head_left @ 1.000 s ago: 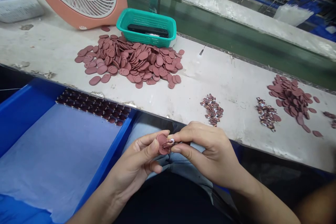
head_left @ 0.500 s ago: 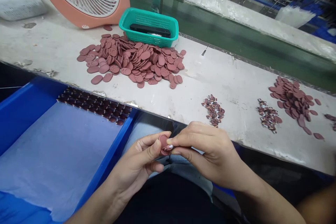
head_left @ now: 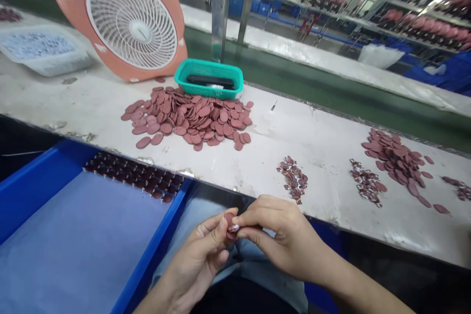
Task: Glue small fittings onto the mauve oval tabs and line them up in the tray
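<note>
My left hand [head_left: 204, 250] is closed, with a reddish-brown oval piece [head_left: 229, 218] between thumb and fingers. The thumb and forefinger of my right hand [head_left: 274, 230] pinch a small brown-and-white piece [head_left: 233, 228] against the oval's lower part. Fingertips hide much of both pieces. Both hands are over my lap, just off the table's near edge. On the table past them lies a small heap of brown-and-white pieces [head_left: 293, 179]. A large heap of reddish-brown ovals [head_left: 195, 117] is farther back to the left.
A green basket [head_left: 208, 66] with dark items stands behind the large heap, beside an orange fan [head_left: 121, 76]. At left, a blue tray [head_left: 147, 265] holds rows of dark pieces [head_left: 132, 176]. More ovals [head_left: 397, 159] and small pieces [head_left: 368, 184] lie at right.
My view has tilted up, so the table and hands appear lower and more of the background shows. Both hands keep the same grip on the pieces.
</note>
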The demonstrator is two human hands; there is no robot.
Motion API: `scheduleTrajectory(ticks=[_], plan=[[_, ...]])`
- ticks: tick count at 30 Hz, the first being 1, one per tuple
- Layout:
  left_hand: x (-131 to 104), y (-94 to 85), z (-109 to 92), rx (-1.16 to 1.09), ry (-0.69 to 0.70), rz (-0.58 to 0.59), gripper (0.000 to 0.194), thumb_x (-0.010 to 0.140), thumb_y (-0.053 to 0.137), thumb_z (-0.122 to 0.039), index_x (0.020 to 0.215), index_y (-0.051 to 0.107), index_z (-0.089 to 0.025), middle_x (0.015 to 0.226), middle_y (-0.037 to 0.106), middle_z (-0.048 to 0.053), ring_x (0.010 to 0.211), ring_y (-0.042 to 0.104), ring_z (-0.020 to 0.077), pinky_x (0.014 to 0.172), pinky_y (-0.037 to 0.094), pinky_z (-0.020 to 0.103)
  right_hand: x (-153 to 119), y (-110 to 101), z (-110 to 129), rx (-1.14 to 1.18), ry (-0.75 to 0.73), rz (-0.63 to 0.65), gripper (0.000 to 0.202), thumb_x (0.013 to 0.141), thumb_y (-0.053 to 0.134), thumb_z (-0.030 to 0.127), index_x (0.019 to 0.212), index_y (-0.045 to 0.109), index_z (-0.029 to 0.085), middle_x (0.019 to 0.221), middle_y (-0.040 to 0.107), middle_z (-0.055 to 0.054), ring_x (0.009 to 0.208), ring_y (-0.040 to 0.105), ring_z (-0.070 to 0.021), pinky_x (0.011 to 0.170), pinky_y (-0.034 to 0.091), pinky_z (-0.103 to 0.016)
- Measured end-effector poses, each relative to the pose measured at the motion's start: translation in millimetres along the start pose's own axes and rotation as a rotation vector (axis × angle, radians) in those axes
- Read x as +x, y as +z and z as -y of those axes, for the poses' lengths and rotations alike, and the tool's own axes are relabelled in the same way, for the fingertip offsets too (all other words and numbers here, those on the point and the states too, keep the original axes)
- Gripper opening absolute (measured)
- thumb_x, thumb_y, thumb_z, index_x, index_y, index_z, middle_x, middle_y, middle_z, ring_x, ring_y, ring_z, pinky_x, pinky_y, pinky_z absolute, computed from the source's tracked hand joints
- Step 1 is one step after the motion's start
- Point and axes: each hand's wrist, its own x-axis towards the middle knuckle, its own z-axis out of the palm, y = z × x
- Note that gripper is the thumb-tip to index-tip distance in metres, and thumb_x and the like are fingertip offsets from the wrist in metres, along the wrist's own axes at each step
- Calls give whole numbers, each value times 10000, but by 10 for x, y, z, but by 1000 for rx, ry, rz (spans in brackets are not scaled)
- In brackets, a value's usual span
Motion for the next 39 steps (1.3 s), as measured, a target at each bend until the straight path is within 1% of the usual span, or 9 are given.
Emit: scheduleTrajectory(ticks=[4, 9, 17, 25, 30, 33, 35, 37, 39], plan=[[-3, 64, -21, -35, 8, 2, 177, 919, 600, -49, 876, 758, -116, 718, 740, 35, 565, 686, 69, 424, 506, 86, 21, 15, -2, -20, -3, -24, 101, 948, 617, 165, 969, 711, 196, 830, 736, -34, 728, 666, -146, 682, 527, -251], [-51, 95, -27, -39, 43, -27, 217, 942, 548, -27, 889, 746, -97, 723, 738, 38, 570, 693, 67, 414, 502, 84, 26, 33, 17, -21, -41, -40, 87, 927, 635, 138, 949, 713, 170, 813, 730, -46, 719, 659, -143, 680, 523, -245], [-63, 12, -3, -86, 42, 8, 211, 935, 563, -35, 897, 758, -107, 731, 729, 28, 604, 707, 75, 453, 536, 96, 14, 54, 10, 5, -57, -20, 101, 921, 641, 115, 968, 704, 179, 845, 733, -38, 749, 663, -142, 711, 524, -250], [-79, -7, -26, -110, 59, -32, 253, 955, 524, -30, 875, 752, -104, 716, 725, 31, 572, 680, 58, 453, 522, 89, 64, 150, -27, 32, -68, -9, 119, 918, 641, 115, 992, 704, 183, 847, 731, -46, 764, 669, -152, 722, 538, -264], [-57, -91, -54, -129, 53, -39, 248, 954, 527, -41, 882, 757, -101, 711, 720, 38, 570, 679, 66, 462, 534, 102, 127, 218, -34, 57, -57, 1, 122, 917, 644, 116, 983, 709, 195, 825, 729, -33, 748, 666, -147, 706, 534, -256], [-62, -185, -83, -129, 59, -2, 210, 940, 564, -59, 906, 766, -106, 748, 725, 46, 596, 681, 75, 464, 545, 113, 189, 243, -16, 69, -50, 39, 101, 920, 652, 123, 966, 708, 194, 839, 735, -34, 762, 669, -147, 729, 534, -262], [-70, -255, -110, -109, 61, 37, 133, 899, 649, -93, 934, 773, -121, 774, 727, 45, 625, 684, 87, 471, 555, 123, 229, 253, -1, 72, -46, 71, 109, 925, 649, 127, 991, 703, 195, 872, 741, -39, 795, 674, -153, 760, 539, -276], [-73, -321, -144, -82, 61, 95, 106, 825, 756, -159, 926, 781, -137, 766, 714, 34, 634, 679, 99, 474, 560, 132, 257, 259, 12, 67, -47, 91, 157, 923, 658, 143, 1066, 693, 196, 940, 741, -54, 861, 677, -167, 801, 544, -296], [-67, -379, -185, -61, 63, 156, 162, 757, 825, -224, 895, 786, -147, 730, 684, 15, 621, 662, 100, 467, 556, 135, 269, 266, 15, 64, -38, 85, 279, 900, 698, 182, 1177, 667, 194, 1030, 722, -80, 927, 666, -185, 812, 552, -309]])
